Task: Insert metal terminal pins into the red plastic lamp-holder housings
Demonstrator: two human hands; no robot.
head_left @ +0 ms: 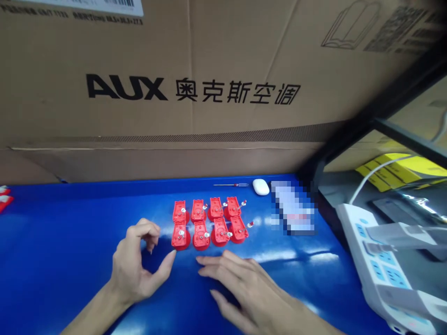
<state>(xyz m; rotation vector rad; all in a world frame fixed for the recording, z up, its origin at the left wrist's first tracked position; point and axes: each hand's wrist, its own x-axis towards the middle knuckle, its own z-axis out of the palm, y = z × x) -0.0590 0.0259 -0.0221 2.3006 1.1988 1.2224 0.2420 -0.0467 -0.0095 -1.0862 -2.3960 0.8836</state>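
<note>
Several red plastic parts (200,234) stand close together in two rows on the blue tabletop (87,223). Each has a round base and a flat, tapering upper piece, and small white-tipped pieces (206,235) stick up from them or lie against them. My left hand (136,265) is just left of the front row, its fingers curled and its thumb apart, with nothing between them. Below the front row, my right hand (240,284) hovers over or rests on the table, fingers stretched toward the parts. It holds nothing.
Behind the parts lie a thin screwdriver (232,185), a white rounded case (260,187) and a blurred-out flat object (293,207). A large cardboard box (223,56) walls off the back. At right are a black frame (408,135), a power strip (377,260) and yellow boxes (398,172).
</note>
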